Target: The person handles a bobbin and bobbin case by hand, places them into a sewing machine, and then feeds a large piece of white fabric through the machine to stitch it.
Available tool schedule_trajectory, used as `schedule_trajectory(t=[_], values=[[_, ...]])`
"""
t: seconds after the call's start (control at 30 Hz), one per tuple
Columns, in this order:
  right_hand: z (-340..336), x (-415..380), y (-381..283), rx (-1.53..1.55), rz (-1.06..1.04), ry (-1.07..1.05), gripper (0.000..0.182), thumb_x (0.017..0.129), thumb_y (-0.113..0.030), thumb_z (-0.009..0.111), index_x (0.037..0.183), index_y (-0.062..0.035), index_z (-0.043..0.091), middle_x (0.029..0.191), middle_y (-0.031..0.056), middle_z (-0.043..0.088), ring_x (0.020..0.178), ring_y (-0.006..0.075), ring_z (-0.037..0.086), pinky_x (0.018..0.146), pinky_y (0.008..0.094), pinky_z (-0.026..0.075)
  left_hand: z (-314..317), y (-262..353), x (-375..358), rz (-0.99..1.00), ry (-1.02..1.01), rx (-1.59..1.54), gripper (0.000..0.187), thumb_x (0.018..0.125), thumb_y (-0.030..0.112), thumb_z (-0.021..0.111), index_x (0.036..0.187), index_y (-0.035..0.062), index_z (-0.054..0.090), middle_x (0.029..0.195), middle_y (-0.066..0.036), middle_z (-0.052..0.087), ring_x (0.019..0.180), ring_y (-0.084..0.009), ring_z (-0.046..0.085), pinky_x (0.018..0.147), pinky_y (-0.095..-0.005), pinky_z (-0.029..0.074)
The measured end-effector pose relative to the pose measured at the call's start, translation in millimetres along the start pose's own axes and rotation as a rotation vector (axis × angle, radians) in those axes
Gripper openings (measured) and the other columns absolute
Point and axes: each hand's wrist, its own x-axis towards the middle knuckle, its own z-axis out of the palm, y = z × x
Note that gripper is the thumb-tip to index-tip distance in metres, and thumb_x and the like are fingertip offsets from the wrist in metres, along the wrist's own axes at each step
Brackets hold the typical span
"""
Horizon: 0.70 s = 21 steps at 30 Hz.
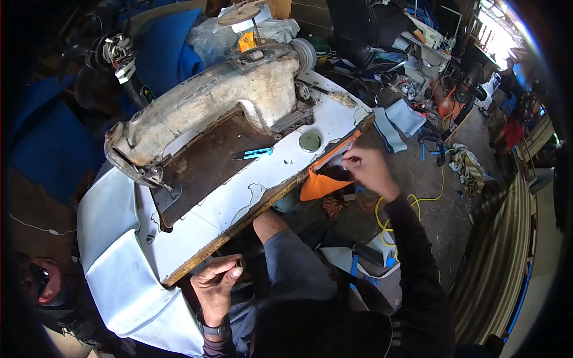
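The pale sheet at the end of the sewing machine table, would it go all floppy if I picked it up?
Probably yes: the pale sheet already bends and sags beside the table. It may be a bit thick, because its folds look broad and smooth. It likely won't snap, since it curves without any cracks showing.

Someone's sitting at a battered sewing machine (209,98), left hand (216,281) pinching a small dark piece (240,263) just off the near edge of the white table (224,206). Over right, the other hand (370,170), slightly blurred, is at an orange pocket (321,187) by the edge. A blue-and-black tool (256,154) and round green tin (310,141) lie nearby; pale sheeting (128,286) drapes the left end.
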Motion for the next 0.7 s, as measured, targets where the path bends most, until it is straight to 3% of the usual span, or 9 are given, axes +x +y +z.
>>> schedule_trajectory(t=[0.07, 0.1, 0.2, 0.3, 0.33, 0.43, 0.53, 0.57, 0.7], values=[[24, -1, 9, -0.238, -0.167, 0.088, 0.013, 0.083, -0.013, 0.080, 0.093, -0.0073, 0.075, 0.096, 0.0149, 0.073, 0.090, 0.0325, 0.070, 0.079, 0.0412, 0.056, 10, 2, 4, 0.021, -0.034, -0.011, 0.019, 0.086, -0.006, 0.080, 0.104, -0.0015, 0.077, 0.108, -0.016, 0.077, 0.092, -0.0160, 0.072, 0.083, -0.0286, 0.059], [26, -2, -1, -0.286, -0.169, 0.083, 0.014, 0.081, -0.013, 0.080, 0.091, -0.0054, 0.074, 0.094, 0.0144, 0.073, 0.092, 0.0340, 0.069, 0.079, 0.0448, 0.055, 13, 4, 4, 0.024, -0.046, -0.011, 0.019, 0.086, -0.006, 0.080, 0.104, -0.0016, 0.077, 0.108, -0.016, 0.077, 0.092, -0.0158, 0.071, 0.083, -0.0286, 0.059], [28, -4, -3, -0.423, -0.345, 0.242, 0.015, 0.083, -0.016, 0.080, 0.090, -0.0038, 0.073, 0.090, 0.0141, 0.072, 0.094, 0.0335, 0.069, 0.080, 0.0453, 0.055, 15, 11, 4, 0.031, -0.055, -0.001, 0.017, 0.085, -0.006, 0.080, 0.102, -0.0023, 0.077, 0.108, -0.017, 0.077, 0.093, -0.0160, 0.071, 0.083, -0.0282, 0.059], [-11, -39, -106, 0.137, -0.026, -0.167, 0.018, 0.092, -0.020, 0.076, 0.096, -0.0026, 0.074, 0.094, 0.0126, 0.074, 0.083, 0.0214, 0.072, 0.074, 0.0345, 0.056, 11, 12, 2, -0.005, -0.011, -0.003, 0.016, 0.085, -0.005, 0.080, 0.101, -0.0025, 0.077, 0.108, -0.017, 0.076, 0.095, -0.0168, 0.071, 0.082, -0.0281, 0.059], [-21, -56, -135, 0.318, -0.286, -0.305, 0.016, 0.093, -0.019, 0.075, 0.096, -0.0033, 0.074, 0.090, 0.0102, 0.074, 0.085, 0.0178, 0.072, 0.074, 0.0338, 0.057, 11, 10, 3, -0.022, 0.002, -0.024, 0.016, 0.085, -0.005, 0.080, 0.101, -0.0022, 0.077, 0.108, -0.017, 0.077, 0.095, -0.0170, 0.071, 0.083, -0.0284, 0.059], [-8, -90, -185, 1.034, -0.847, -0.876, 0.018, 0.097, -0.017, 0.069, 0.088, -0.0016, 0.070, 0.087, 0.0116, 0.069, 0.079, 0.0249, 0.069, 0.078, 0.0378, 0.057, 12, 6, 6, 0.006, -0.009, 0.021, 0.017, 0.085, -0.006, 0.080, 0.101, -0.0018, 0.077, 0.108, -0.017, 0.077, 0.095, -0.0174, 0.072, 0.085, -0.0298, 0.059], [15, -109, -246, 1.365, -1.276, -1.006, 0.027, 0.101, -0.025, 0.064, 0.083, -0.0045, 0.067, 0.075, 0.0053, 0.062, 0.071, 0.0217, 0.063, 0.081, 0.0457, 0.059, 21, 12, 12, 0.041, -0.018, 0.027, 0.016, 0.085, -0.006, 0.080, 0.100, -0.0024, 0.077, 0.108, -0.018, 0.077, 0.096, -0.0192, 0.072, 0.086, -0.0308, 0.058], [19, -108, -253, 1.334, -1.283, -0.963, 0.021, 0.099, -0.021, 0.065, 0.086, -0.0039, 0.067, 0.080, 0.0065, 0.064, 0.074, 0.0231, 0.064, 0.081, 0.0446, 0.058, 21, 13, 12, 0.074, -0.019, 0.098, 0.017, 0.086, -0.006, 0.079, 0.102, -0.0030, 0.076, 0.108, -0.018, 0.076, 0.097, -0.0205, 0.072, 0.087, -0.0316, 0.059], [32, -81, -237, 0.590, -0.829, -0.402, 0.007, 0.090, -0.004, 0.068, 0.097, -0.0015, 0.070, 0.101, 0.0111, 0.072, 0.090, 0.0285, 0.068, 0.083, 0.0400, 0.054, 19, 29, 8, -0.017, 0.023, -0.105, 0.024, 0.088, -0.006, 0.077, 0.112, -0.0048, 0.073, 0.111, -0.017, 0.076, 0.101, -0.0200, 0.072, 0.091, -0.0325, 0.059]])
